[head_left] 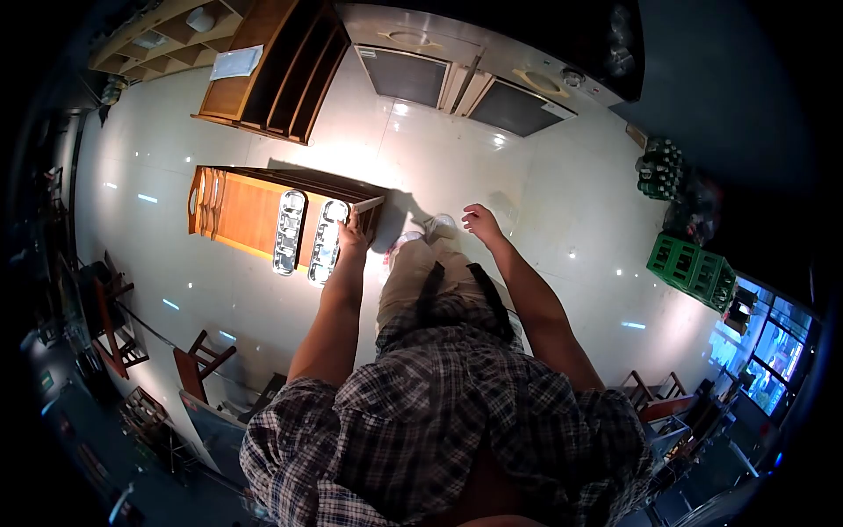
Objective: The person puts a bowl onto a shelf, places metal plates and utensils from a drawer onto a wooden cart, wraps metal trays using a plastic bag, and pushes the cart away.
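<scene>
A person in a plaid shirt (pixel 413 404) is standing on a pale, glossy floor (pixel 562 198) beside a wooden counter (pixel 246 206), the left hand (pixel 351 235) reaching to the right-hand end of its top. The fingers are touching the right edge of the nearer metal tray (pixel 327 241), a long, narrow piece with several compartments; whether they are closing around it or only resting against it, the view is not making clear. A second metal tray (pixel 289 233) of similar shape is lying just beside it, further left, a strip of wood showing between the two. Both are lying lengthwise across the counter, their lower ends reaching its near edge.

The right hand (pixel 480 224) is hovering well apart from the trays, holding nothing, its fingers spread and slightly bent. The person's shoes (pixel 441 227) are showing between the two hands.

Beyond the counter, a wooden cabinet (pixel 272 70) is standing with a white sheet (pixel 236 63) lying on it, near a metal unit (pixel 492 66) with two dark panels. Green crates (pixel 689 268) are sitting at far right, while a wooden chair (pixel 198 362) is standing at lower left.
</scene>
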The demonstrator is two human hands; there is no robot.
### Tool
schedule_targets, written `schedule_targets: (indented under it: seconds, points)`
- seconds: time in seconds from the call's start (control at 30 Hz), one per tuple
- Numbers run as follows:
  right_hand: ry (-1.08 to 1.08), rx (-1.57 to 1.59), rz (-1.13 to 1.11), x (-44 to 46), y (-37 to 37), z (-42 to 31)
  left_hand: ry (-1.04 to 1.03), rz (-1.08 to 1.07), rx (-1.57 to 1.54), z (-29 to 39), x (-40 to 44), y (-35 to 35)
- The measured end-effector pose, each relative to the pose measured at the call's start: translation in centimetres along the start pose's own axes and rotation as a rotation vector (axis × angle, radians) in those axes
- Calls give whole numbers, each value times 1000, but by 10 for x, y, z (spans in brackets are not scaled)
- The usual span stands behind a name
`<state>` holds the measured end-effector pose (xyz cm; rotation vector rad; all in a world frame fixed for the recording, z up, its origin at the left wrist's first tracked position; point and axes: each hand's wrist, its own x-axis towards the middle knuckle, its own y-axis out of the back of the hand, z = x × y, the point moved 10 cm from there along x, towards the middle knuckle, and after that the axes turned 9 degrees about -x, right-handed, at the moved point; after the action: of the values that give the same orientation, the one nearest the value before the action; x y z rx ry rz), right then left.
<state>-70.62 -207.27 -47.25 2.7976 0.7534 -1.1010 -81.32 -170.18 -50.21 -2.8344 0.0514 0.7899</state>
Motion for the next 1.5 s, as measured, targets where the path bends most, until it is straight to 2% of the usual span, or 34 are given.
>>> schedule_targets:
  seconds: [0.03, 0.07, 0.1, 0.13, 0.2, 0.23, 0.3, 0.33, 0.4, 0.47, 0.57, 0.63, 0.7, 0.73, 0.77, 0.83, 0.87, 0.97, 1.0, 1.17, 1.23, 1.27, 1.33, 1.37, 1.43, 1.47, 1.5]
  points:
    - [-67, -17, 16, 5, 2, -1, -97, -88, -174, -22, 0, 2]
    - [-66, -21, 16, 9, 9, 1, -263, -301, -646, -64, -13, 17]
    - [-74, -17, 22, 14, 16, 5, -320, -482, -937, -103, -24, 34]
    - [-79, -14, 30, 23, 22, 5, -328, -612, -1106, -130, -27, 44]
    - [-73, -19, 35, 41, 28, 1, -208, -692, -1452, -163, -4, 59]
    - [-69, -22, 30, 50, 28, -1, -202, -696, -1454, -175, 11, 61]
    - [-47, -114, 33, 77, 24, -17, -92, -434, -1763, -216, 60, 66]
    - [-39, -115, 32, 94, 24, -24, -12, -314, -1793, -232, 87, 67]
    - [312, -488, 238, 120, 36, -82, 120, -74, -1898, -273, 133, 72]
    - [304, -490, 270, 143, 42, -129, 194, 136, -2025, -323, 168, 80]
    - [276, -525, 301, 178, 46, -207, 261, 319, -2122, -364, 214, 77]
    - [360, -681, 379, 195, 45, -263, 258, 304, -2158, -381, 239, 74]
    - [414, -740, 399, 221, 39, -303, 333, 322, -2008, -403, 253, 64]
    - [467, -803, 418, 232, 32, -324, 282, 236, -2030, -402, 263, 56]
    - [461, -802, 410, 244, 31, -336, 278, 226, -2033, -406, 270, 49]
    - [467, -1001, 369, 273, 19, -362, 249, 171, -1993, -410, 285, 32]
    - [384, -1032, 298, 291, 15, -365, 248, 164, -1987, -413, 291, 22]
    - [314, -1124, 315, 323, 10, -370, 239, 125, -1950, -416, 298, -1]
    - [239, -1154, 249, 334, 7, -361, 238, 104, -1945, -415, 299, -8]
    - [100, -1241, 194, 335, 2, -360, 209, 13, -1939, -405, 301, -27]
    - [76, -1214, 125, 320, -4, -363, 273, 153, -1950, -419, 296, -23]
    - [69, -1213, 128, 319, -7, -356, 265, 156, -1952, -424, 297, -20]
    - [116, -1313, 133, 316, -22, -340, 312, 311, -1926, -448, 295, -7]
    - [178, -1371, 212, 300, -30, -344, 304, 315, -1930, -452, 296, -3]
    - [91, -1204, 77, 278, -39, -341, 219, 424, -1887, -465, 303, 11]
    - [174, -1129, 208, 264, -33, -356, 199, 380, -1852, -461, 310, 14]
    - [170, -1130, 215, 254, -29, -359, 195, 388, -1854, -461, 315, 15]
